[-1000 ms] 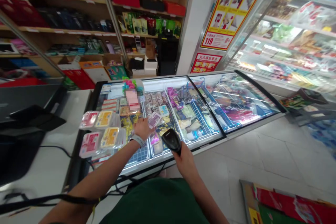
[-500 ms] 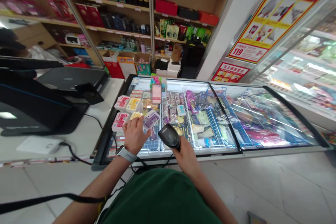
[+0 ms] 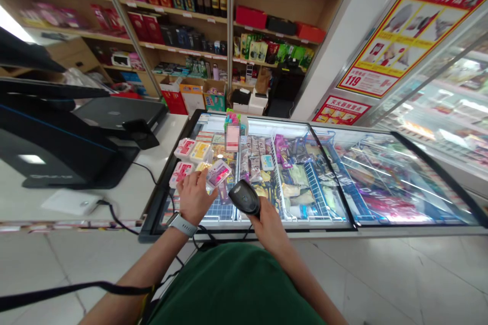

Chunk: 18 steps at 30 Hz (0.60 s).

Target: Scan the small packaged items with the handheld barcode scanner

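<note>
My right hand (image 3: 270, 221) grips a black handheld barcode scanner (image 3: 244, 197), its head tilted toward a white pack with a purple label (image 3: 218, 172). A pinkish-red glow lies on that label. My left hand (image 3: 195, 195) is palm down with fingers spread, at the near edge of the packs; whether the fingertips touch one is unclear. Around it on the freezer's glass top sit packs with red labels, an upper one (image 3: 185, 148) and a lower one (image 3: 180, 173), plus a yellow-labelled pack (image 3: 200, 151). Another yellow pack is partly hidden behind my left fingers.
Under the glass of the chest freezer (image 3: 353, 227), wire baskets hold bagged goods. A small pink item with colourful trim (image 3: 232, 137) stands at its far side. To the left, a counter (image 3: 125, 198) bears a black terminal (image 3: 57, 147), a white box (image 3: 70, 202) and cables. Stocked shelves stand behind.
The pinkish-red glow now shows on the purple-labelled pack. My view has shifted slightly, so the surroundings sit farther right. Both hands keep nearly the same pose.
</note>
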Available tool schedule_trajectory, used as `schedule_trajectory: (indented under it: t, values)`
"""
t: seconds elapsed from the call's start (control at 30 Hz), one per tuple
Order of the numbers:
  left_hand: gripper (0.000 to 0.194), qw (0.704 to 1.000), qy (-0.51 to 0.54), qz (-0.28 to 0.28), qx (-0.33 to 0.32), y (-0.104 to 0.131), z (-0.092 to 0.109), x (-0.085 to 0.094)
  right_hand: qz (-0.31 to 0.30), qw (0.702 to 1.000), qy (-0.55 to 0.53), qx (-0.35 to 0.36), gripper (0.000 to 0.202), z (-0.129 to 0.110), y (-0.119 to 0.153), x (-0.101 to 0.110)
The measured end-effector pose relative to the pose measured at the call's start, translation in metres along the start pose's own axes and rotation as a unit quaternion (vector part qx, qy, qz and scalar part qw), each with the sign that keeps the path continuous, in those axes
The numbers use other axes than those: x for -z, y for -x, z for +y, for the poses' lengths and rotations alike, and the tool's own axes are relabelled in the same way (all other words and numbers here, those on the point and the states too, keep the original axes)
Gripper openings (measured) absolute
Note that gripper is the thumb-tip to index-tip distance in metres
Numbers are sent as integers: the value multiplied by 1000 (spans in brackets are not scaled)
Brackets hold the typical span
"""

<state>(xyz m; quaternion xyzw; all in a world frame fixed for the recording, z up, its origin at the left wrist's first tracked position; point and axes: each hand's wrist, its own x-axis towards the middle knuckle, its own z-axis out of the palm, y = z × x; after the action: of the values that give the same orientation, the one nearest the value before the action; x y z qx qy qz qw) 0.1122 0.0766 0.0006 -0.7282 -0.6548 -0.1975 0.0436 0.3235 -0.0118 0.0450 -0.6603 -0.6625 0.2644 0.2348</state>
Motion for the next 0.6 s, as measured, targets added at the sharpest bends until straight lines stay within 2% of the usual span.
schedule_trajectory:
  t: [0.2, 0.3, 0.47, 0.6]
  values:
    - [59, 1000, 5, -10, 9, -1, 2, -1, 8, 1000, -18, -2, 16, 3, -2, -1]
    - [61, 999, 1, -17, 34, -8, -5, 0, 14, 999, -37, 1, 16, 6, -3, -2]
    - [70, 991, -2, -46, 126, -37, -34, 3, 14, 999, -47, 7, 16, 10, -3, -3]
    - [68, 984, -28, -73, 159, -66, -59, -1, 13, 999, -43, -2, 16, 9, -4, -3]
